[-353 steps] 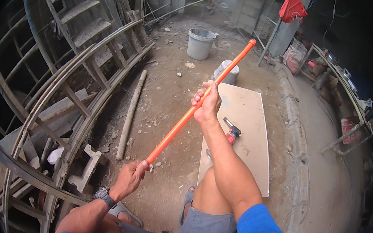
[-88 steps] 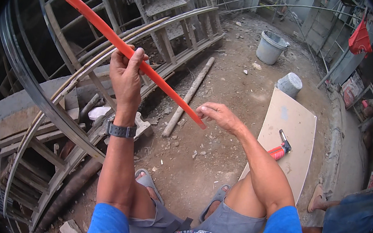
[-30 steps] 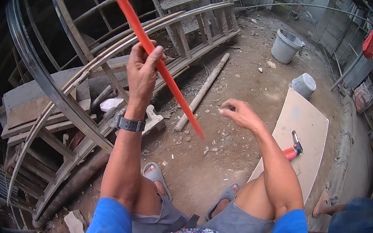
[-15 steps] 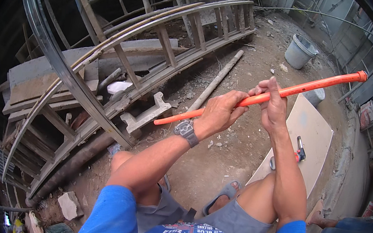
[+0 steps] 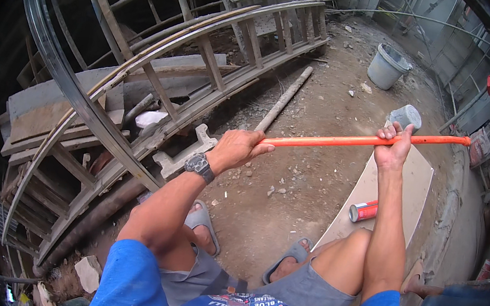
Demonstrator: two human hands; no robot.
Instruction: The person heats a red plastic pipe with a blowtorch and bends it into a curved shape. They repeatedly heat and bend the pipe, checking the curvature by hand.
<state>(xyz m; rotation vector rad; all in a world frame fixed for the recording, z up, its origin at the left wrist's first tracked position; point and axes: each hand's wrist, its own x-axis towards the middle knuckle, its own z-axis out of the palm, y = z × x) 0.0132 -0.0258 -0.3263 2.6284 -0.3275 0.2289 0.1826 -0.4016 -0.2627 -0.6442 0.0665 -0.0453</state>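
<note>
An orange rod is held nearly level above the dirt ground, its long axis running left to right. Its near end is enclosed by the left hand; farther along, it is gripped by the curled right hand.

Bare dirt floor lying open beneath the hands. Curved wooden frame crowding the left. Pole, grey bucket, flat board and red can occupying the right.
</note>
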